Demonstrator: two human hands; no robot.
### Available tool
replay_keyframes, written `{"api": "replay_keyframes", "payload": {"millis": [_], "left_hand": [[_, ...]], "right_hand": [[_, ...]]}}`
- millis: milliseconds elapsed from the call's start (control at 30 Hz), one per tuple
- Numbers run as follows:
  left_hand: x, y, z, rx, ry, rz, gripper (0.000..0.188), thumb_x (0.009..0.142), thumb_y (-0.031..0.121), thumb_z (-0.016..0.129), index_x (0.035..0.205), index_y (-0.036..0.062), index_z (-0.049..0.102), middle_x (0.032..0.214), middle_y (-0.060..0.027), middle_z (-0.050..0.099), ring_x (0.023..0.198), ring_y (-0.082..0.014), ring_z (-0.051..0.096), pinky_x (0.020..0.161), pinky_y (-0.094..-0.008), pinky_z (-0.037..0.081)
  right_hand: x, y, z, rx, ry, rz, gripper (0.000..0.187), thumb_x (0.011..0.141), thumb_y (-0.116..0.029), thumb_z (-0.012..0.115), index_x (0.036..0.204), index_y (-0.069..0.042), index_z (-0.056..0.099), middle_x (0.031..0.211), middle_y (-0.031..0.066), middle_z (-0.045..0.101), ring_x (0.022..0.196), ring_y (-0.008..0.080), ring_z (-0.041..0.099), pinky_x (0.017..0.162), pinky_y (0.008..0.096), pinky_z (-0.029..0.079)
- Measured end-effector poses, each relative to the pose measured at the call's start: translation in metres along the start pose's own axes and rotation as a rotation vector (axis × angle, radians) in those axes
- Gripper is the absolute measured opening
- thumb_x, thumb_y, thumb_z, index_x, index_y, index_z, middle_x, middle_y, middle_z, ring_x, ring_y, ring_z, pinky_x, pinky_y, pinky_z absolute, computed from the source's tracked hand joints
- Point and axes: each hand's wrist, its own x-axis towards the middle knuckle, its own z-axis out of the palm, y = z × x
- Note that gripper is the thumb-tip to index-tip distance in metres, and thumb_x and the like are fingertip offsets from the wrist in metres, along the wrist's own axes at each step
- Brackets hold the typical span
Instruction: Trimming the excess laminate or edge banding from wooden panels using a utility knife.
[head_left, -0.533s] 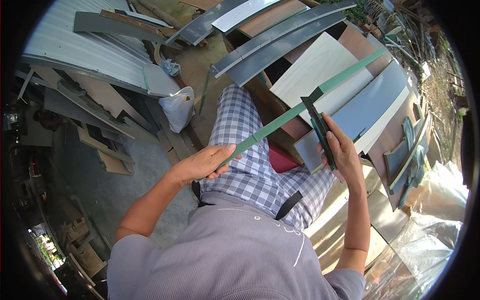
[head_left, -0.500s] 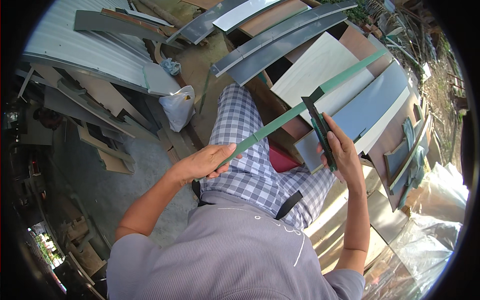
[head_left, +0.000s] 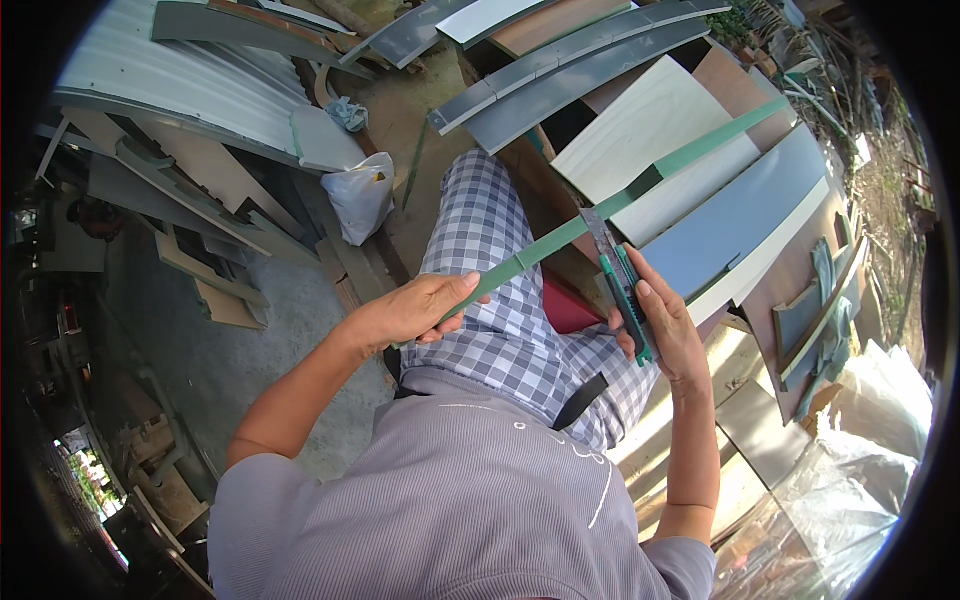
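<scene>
Our left hand is closed around the green strip, our right hand around the cutter, its blade across the strip, which seems not yet severed.

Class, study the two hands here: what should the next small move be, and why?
Probably a short, light stroke of the utility knife along the green strip, away from the left hand. That hand grips the strip's near end while the right hand holds the knife with its blade out at the strip, though contact is unclear.
</scene>
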Motion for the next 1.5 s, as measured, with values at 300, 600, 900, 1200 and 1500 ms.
{"api": "replay_keyframes", "payload": {"millis": [300, 600, 900, 1200, 1500], "left_hand": [[0.003, -0.007, 0.000, -0.044, -0.023, 0.028, 0.069, 0.096, 0.056, 0.030, 0.112, -0.0060, 0.054, 0.057, 0.0014, 0.041, 0.044, -0.0054, 0.038, 0.040, -0.0204, 0.033], [-0.004, 0.002, -0.005, -0.399, -0.146, -0.089, 0.050, 0.101, 0.038, 0.031, 0.113, -0.0046, 0.054, 0.066, -0.0015, 0.050, 0.048, -0.0081, 0.044, 0.046, -0.0228, 0.040], [0.013, -0.030, -0.008, -0.787, -0.314, 0.125, 0.045, 0.101, 0.035, 0.034, 0.107, -0.0059, 0.052, 0.058, 0.0001, 0.044, 0.048, -0.0060, 0.041, 0.041, -0.0192, 0.037], [0.003, -0.021, -0.005, -0.802, -0.326, 0.126, 0.045, 0.102, 0.032, 0.031, 0.111, -0.0078, 0.050, 0.060, 0.0001, 0.045, 0.046, -0.0053, 0.040, 0.040, -0.0170, 0.035], [-0.002, -0.016, -0.002, -0.628, -0.228, 0.154, 0.045, 0.101, 0.033, 0.034, 0.109, -0.0062, 0.053, 0.061, 0.0017, 0.045, 0.048, -0.0049, 0.041, 0.042, -0.0191, 0.035]], "right_hand": [[-0.016, 0.006, 0.042, -0.080, -0.127, 0.118, 0.047, 0.101, -0.027, 0.036, 0.144, -0.010, 0.030, 0.075, 0.0058, 0.060, 0.053, 0.0092, 0.053, 0.048, 0.0241, 0.046], [-0.030, 0.002, 0.043, -0.178, -0.040, 0.046, 0.042, 0.099, -0.019, 0.043, 0.140, -0.012, 0.039, 0.077, 0.0066, 0.059, 0.058, 0.0113, 0.054, 0.053, 0.0257, 0.046], [-0.044, -0.005, 0.094, -1.100, -0.186, -0.605, 0.054, 0.075, -0.010, 0.067, 0.124, -0.030, 0.058, 0.093, 0.0131, 0.052, 0.074, 0.0219, 0.058, 0.057, 0.0311, 0.052], [-0.028, 0.015, 0.123, -1.119, -0.309, -0.640, 0.053, 0.078, -0.015, 0.066, 0.128, -0.031, 0.055, 0.094, 0.0138, 0.052, 0.073, 0.0201, 0.060, 0.054, 0.0288, 0.053], [-0.043, 0.013, 0.122, -1.195, -0.205, -0.651, 0.051, 0.081, -0.014, 0.064, 0.129, -0.031, 0.054, 0.094, 0.0134, 0.050, 0.072, 0.0199, 0.060, 0.054, 0.0292, 0.054]]}}
